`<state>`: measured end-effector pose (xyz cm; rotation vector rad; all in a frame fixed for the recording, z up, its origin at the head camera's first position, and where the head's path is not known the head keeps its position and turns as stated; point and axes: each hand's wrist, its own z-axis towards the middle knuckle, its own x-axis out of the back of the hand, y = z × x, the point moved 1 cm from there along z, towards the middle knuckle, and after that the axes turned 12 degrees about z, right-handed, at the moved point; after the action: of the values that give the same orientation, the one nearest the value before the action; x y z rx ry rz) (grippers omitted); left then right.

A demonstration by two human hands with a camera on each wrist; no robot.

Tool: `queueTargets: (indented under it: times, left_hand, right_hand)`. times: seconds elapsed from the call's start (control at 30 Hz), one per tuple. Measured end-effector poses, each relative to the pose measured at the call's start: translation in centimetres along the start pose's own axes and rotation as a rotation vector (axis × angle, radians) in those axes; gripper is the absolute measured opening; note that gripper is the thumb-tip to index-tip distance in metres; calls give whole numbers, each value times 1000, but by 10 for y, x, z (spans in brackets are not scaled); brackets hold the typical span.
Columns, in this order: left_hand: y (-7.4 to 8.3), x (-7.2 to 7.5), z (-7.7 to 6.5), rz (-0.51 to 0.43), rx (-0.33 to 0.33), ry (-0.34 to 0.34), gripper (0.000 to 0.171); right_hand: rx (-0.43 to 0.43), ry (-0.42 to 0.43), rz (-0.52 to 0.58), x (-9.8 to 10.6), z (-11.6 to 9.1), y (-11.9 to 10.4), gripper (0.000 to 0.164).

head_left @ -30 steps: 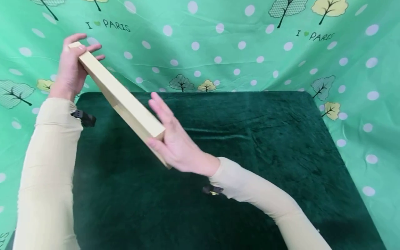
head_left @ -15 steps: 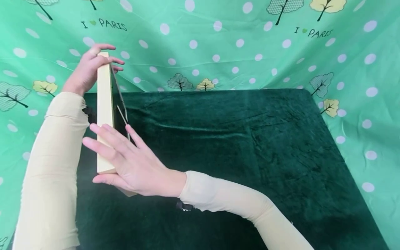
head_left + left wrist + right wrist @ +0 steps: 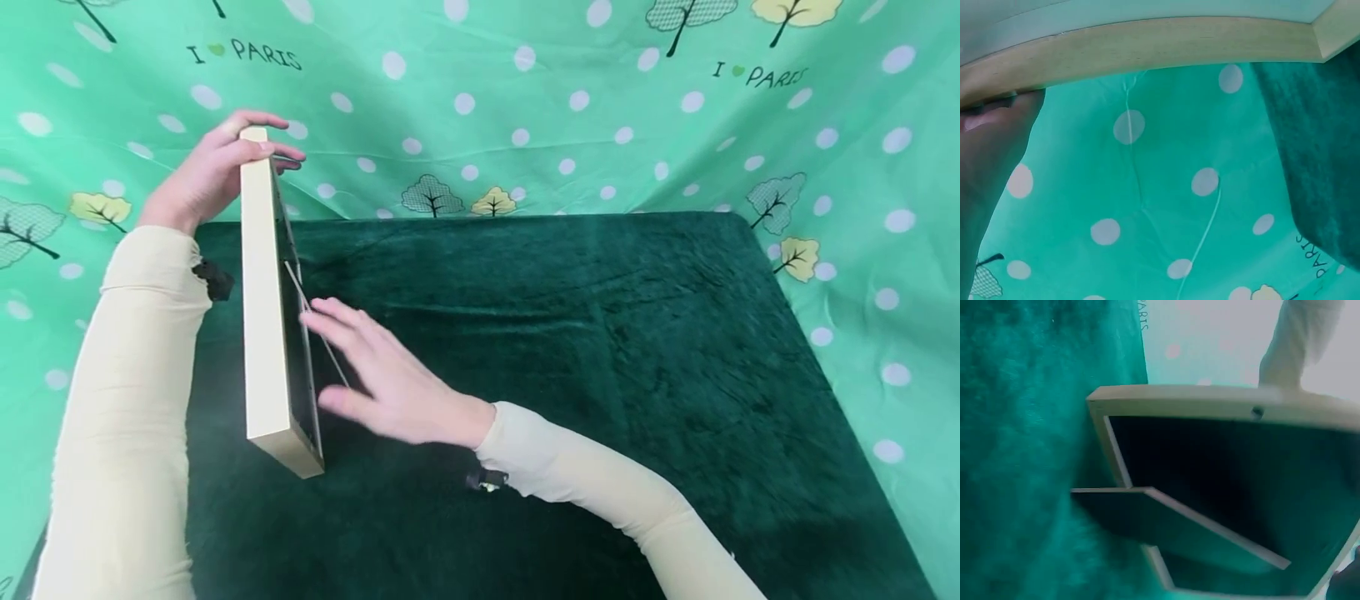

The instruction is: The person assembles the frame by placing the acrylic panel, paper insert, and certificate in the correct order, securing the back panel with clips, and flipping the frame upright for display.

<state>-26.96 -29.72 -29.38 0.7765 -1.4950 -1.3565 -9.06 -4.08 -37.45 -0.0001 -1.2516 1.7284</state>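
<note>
A pale wooden picture frame point(image 3: 264, 317) stands on edge, seen nearly side-on in the head view. My left hand point(image 3: 198, 183) grips its far end, thumb on the near side and fingers round the top. The left wrist view shows the frame's wooden edge point(image 3: 1166, 47) above that hand. On the dark backing point(image 3: 1210, 469) an easel leg point(image 3: 1179, 522) sticks out at an angle. My right hand point(image 3: 401, 387) is beside the backing, fingers straight and thumb apart, with the fingertips right at the leg in the head view.
Dark green velvet cloth point(image 3: 600, 400) covers the table under the frame. A light green curtain point(image 3: 480, 100) with white dots and printed trees hangs behind and at both sides. Dark camera units sit on both wrists.
The frame has swung from a slant to nearly upright in the head view, its backing turned right. My right hand has left its near end and moved to the leg side.
</note>
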Motion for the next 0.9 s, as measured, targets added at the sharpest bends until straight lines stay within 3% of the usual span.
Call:
queueTargets:
  times: [0.1,0.17,0.23,0.4,0.57,0.63,0.73,0.9]
  left_hand:
    - [1,0,1,11,30,-44,41]
    - [2,2,2,41,63,-87,43]
    - [4,6,2,75,101,-125,46]
    - [6,16,-1,126,170,-152,52]
    - [10,24,0,331,234,-173,55]
    - [12,27,-1,415,265,-181,55]
    - [13,34,-5,470,298,-189,56]
    - [12,40,-14,442,291,-193,56]
  right_hand:
    - [-170,5,112,-2,-7,24,74]
    - [-260,-50,90,-6,-11,37,80]
    - [-291,-121,30,-11,-16,47,87]
    - [-290,-218,7,-23,-24,58,89]
    - [-324,-275,95,-30,-26,57,89]
    - [-326,-268,92,-27,-27,57,89]
    - [-307,-254,70,-18,-30,58,89]
    - [-270,-237,20,6,-39,65,85]
